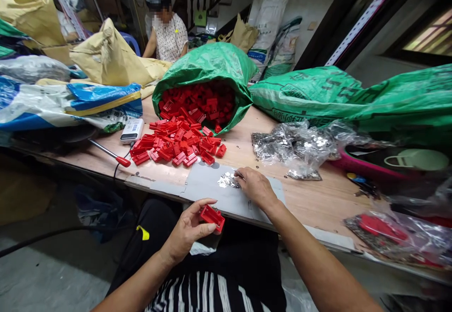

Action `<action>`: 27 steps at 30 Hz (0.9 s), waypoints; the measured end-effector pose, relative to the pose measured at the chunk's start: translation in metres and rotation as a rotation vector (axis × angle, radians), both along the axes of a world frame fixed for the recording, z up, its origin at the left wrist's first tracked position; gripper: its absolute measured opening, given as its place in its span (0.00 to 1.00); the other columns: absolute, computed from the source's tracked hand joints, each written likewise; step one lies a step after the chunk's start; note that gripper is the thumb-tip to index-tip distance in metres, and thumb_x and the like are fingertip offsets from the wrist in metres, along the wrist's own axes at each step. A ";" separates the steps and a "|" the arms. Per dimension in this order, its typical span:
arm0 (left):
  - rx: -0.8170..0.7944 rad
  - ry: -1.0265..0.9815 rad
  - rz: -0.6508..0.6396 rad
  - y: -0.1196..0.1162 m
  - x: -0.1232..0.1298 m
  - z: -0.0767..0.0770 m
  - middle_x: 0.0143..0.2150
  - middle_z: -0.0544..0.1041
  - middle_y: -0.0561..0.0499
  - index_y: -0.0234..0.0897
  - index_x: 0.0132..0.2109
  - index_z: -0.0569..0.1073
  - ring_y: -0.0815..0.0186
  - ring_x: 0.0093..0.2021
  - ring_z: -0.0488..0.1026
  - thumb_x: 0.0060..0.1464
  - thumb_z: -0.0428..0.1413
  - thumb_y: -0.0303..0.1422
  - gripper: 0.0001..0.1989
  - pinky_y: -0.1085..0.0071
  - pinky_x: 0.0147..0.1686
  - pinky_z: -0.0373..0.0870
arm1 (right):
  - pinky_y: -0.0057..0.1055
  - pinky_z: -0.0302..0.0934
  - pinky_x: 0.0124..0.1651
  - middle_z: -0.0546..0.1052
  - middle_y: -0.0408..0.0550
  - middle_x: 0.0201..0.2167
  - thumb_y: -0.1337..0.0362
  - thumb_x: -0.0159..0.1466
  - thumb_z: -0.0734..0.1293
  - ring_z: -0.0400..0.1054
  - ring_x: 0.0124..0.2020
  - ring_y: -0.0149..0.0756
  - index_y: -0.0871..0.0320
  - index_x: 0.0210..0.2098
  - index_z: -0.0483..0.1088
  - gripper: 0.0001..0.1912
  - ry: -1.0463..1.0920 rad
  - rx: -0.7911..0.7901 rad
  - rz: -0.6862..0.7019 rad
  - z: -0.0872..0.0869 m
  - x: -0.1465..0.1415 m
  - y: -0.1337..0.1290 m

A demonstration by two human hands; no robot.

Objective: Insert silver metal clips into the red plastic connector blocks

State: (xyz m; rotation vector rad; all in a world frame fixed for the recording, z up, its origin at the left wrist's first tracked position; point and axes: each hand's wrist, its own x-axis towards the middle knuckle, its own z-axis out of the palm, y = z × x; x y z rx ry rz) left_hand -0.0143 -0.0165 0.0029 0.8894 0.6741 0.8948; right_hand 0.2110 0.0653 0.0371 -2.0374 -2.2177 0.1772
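Observation:
My left hand (190, 227) pinches a small red plastic housing (212, 218) between thumb and fingers, its hollow side facing up, just off the table's front edge. My right hand (256, 187) is closed around a thin metal tool (240, 174), which looks like tweezers; the fingers hide most of it. Its tip is beside a small heap of shiny metal pieces (226, 180) on a grey mat (203, 189). Behind the mat, a pile of red plastic housings (176, 142) spills from a green woven sack (212, 60) lying on its side.
Clear plastic bags of metal parts (296, 145) lie at right, near a pink-rimmed tray (344, 161) with a pale lid. A red-tipped lever (122, 161) and white power bank (132, 130) are at left. Green sacks (318, 93) line the back. Another person (169, 34) sits beyond.

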 end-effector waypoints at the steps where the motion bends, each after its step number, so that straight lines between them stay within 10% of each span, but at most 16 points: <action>1: -0.003 -0.014 0.019 0.001 0.000 -0.001 0.39 0.76 0.49 0.40 0.55 0.67 0.65 0.37 0.73 0.48 0.62 0.30 0.27 0.66 0.42 0.69 | 0.28 0.56 0.38 0.76 0.47 0.40 0.63 0.63 0.63 0.69 0.40 0.36 0.54 0.38 0.71 0.06 -0.010 -0.005 0.006 -0.001 -0.002 0.003; 20: -0.151 -0.103 0.136 0.007 0.002 0.011 0.38 0.76 0.48 0.38 0.53 0.69 0.65 0.36 0.74 0.46 0.62 0.28 0.25 0.68 0.39 0.72 | 0.28 0.55 0.36 0.75 0.46 0.34 0.66 0.61 0.63 0.67 0.35 0.35 0.55 0.33 0.68 0.02 0.119 -0.004 0.021 0.000 -0.001 0.009; 27: -0.146 -0.138 0.176 0.017 0.008 0.021 0.39 0.76 0.49 0.41 0.56 0.68 0.62 0.40 0.75 0.47 0.61 0.27 0.27 0.67 0.41 0.70 | 0.28 0.58 0.34 0.76 0.43 0.31 0.60 0.63 0.62 0.67 0.31 0.33 0.54 0.36 0.70 0.07 0.618 -0.004 0.113 0.015 -0.002 -0.021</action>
